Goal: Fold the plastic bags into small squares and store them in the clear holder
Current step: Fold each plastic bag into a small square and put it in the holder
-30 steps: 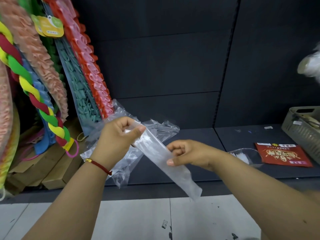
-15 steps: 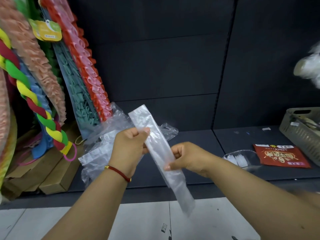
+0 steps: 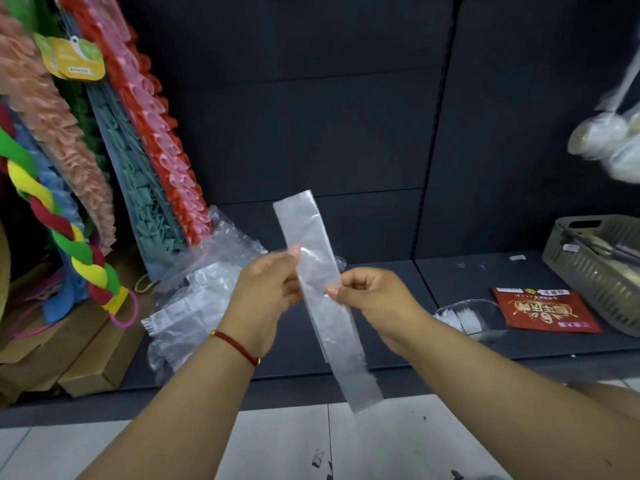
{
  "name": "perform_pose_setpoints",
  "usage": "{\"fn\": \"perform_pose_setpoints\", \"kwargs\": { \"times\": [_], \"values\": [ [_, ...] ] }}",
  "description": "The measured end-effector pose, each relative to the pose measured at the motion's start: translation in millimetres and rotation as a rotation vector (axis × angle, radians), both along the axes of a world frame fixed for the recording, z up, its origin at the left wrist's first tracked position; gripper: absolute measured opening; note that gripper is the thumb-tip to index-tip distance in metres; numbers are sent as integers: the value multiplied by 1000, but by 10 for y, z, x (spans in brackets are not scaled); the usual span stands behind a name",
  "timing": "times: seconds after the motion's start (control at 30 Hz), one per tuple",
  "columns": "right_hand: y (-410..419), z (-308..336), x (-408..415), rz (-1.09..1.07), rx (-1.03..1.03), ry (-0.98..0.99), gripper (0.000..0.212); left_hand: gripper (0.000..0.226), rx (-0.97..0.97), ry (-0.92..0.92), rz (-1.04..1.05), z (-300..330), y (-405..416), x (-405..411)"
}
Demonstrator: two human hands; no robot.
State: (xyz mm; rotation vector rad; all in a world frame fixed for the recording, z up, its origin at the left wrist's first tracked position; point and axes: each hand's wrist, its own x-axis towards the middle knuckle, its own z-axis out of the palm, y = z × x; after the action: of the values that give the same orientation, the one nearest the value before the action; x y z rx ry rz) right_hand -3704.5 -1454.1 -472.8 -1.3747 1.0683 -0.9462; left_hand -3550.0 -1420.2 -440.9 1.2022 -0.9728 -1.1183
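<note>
Loose heap of crumpled clear plastic bags [image 3: 194, 299] awaits on the dark shelf [image 3: 381, 282]. Left hand [image 3: 266, 289] and right hand [image 3: 367, 294] each pinch 1 long, narrow folded clear bag strip [image 3: 322, 285] held upright above the shelf. Squaring remains; clear holder [image 3: 465, 315], at right, seemingly holds folded bags.

You hold a thin, glossy clear plastic strip [image 3: 323, 296]; behind it, crinkled plastic bags [image 3: 194, 299] lie on a seemingly matt dark shelf [image 3: 446, 282].
</note>
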Motion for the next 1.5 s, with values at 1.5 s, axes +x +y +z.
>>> {"fn": "perform_pose_setpoints", "kwargs": {
  "times": [1.5],
  "values": [
    [-145, 97, -294, -81, 202, -262, 13, 21, -142, 308, -164, -301, -143, -443]
  ]
}}
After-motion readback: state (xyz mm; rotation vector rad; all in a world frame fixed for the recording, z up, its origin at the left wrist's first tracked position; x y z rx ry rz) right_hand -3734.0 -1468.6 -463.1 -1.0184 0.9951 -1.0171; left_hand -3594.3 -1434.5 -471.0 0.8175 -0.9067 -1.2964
